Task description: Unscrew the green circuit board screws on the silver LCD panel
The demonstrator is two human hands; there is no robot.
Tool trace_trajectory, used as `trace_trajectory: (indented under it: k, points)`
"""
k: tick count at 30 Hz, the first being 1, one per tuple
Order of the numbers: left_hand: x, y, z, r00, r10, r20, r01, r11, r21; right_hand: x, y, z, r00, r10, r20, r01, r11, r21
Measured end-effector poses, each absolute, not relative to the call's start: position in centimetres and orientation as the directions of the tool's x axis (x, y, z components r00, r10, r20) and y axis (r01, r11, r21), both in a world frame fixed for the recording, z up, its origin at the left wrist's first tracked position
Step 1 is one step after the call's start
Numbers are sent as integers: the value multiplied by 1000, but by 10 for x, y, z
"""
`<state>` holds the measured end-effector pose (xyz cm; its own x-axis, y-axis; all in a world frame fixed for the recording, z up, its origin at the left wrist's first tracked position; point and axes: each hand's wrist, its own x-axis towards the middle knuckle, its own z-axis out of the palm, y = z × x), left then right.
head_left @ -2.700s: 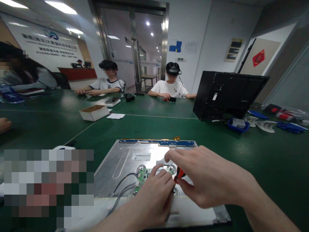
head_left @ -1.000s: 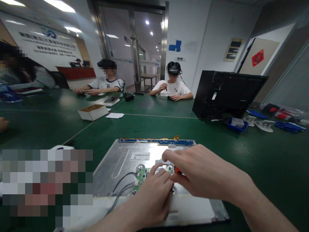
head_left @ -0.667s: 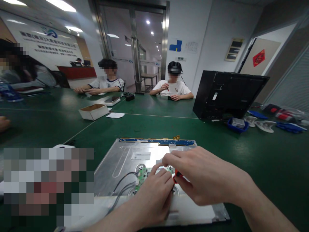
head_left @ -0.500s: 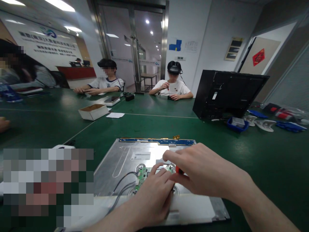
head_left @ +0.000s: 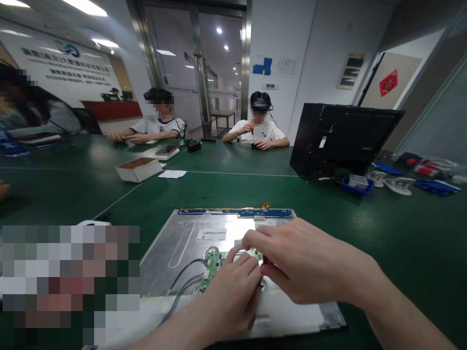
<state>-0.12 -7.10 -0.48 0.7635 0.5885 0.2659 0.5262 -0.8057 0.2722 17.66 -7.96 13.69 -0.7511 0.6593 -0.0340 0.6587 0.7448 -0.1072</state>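
A flat metal-backed display panel (head_left: 182,238) lies in front of me, a blue strip board (head_left: 219,212) along its far edge. On its middle sits a green circuit board (head_left: 210,272) with dark cables leading off to the left. My left hand (head_left: 233,287) rests over this board, fingers curled; its index finger and thumb close around a small dark part I cannot make out. Just right of it, my right hand (head_left: 295,257) grips a red-and-black screwdriver (head_left: 266,260), mostly hidden by the fingers. Its tip is out of sight.
A black monitor (head_left: 346,141) stands back right, with a blue tray (head_left: 357,183) before it. A white box (head_left: 138,169) and paper (head_left: 172,174) lie further left. Two people sit across the green table (head_left: 226,187); another sits at far left. A blurred patch covers the near left.
The view has shifted slightly. My right hand has turned a little with the screwdriver and sits slightly closer to the left one. My left hand stays on the circuit board.
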Motion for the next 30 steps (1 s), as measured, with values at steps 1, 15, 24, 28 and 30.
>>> trace_trajectory:
  k: [1, 15, 24, 28, 30]
  points:
    - [-1, -71, -5, 764, 588, 265, 526, -806, 273, 176, -79, 137, -740, 672, -27, 671, 735, -100]
    - [-1, -72, -2, 761, 581, 288, 503, -809, 304, 177, -80, 139, -733, 678, -48, 679, 725, -119]
    - [0, -71, 1, 760, 596, 259, 536, -800, 269, 174, -80, 135, -710, 704, 27, 703, 710, -37]
    - [-1, -70, -2, 770, 577, 272, 519, -815, 260, 176, -80, 136, -745, 666, 31, 665, 746, -45]
    - [-1, -69, -3, 771, 572, 278, 513, -818, 262, 177, -80, 136, -736, 676, 29, 675, 737, -36]
